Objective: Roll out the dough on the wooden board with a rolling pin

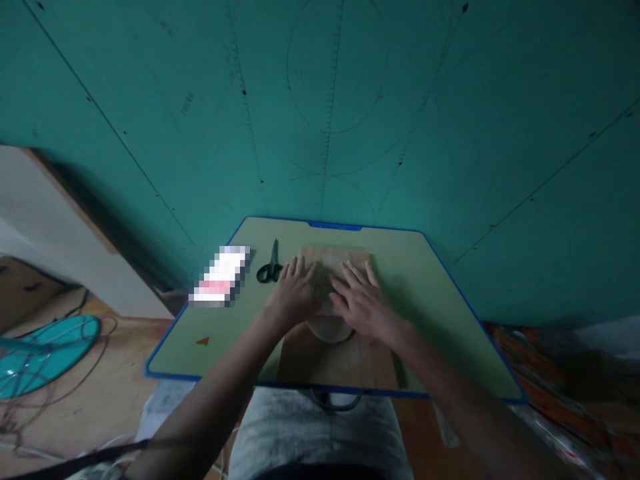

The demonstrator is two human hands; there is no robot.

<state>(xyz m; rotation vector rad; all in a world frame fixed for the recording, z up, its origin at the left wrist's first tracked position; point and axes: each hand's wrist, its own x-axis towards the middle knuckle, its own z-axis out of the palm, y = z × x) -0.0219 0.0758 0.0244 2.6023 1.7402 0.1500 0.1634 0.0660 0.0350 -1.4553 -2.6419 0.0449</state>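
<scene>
A wooden board point(340, 367) lies on the pale green table. On it is a flat, pale piece with a rounded near edge point(330, 330); a lighter layer seems to cover its upper part, but I cannot make out what it is. My left hand point(296, 287) rests flat over the left side of the board, fingers stretched forward. Over the right side, my right hand point(363, 300) lies palm down with its fingers spread. Both hands hide much of the pale piece. Dark-handled scissors point(270, 270) lie just left of my left hand, blade pointing away.
A pixelated white and pink rectangle point(220, 277) lies at the table's left edge, and a small orange triangle point(203, 341) is nearer me. The blue-rimmed table point(440, 347) meets a green wall point(200, 133). Cords cross a turquoise round object point(65, 347) at left.
</scene>
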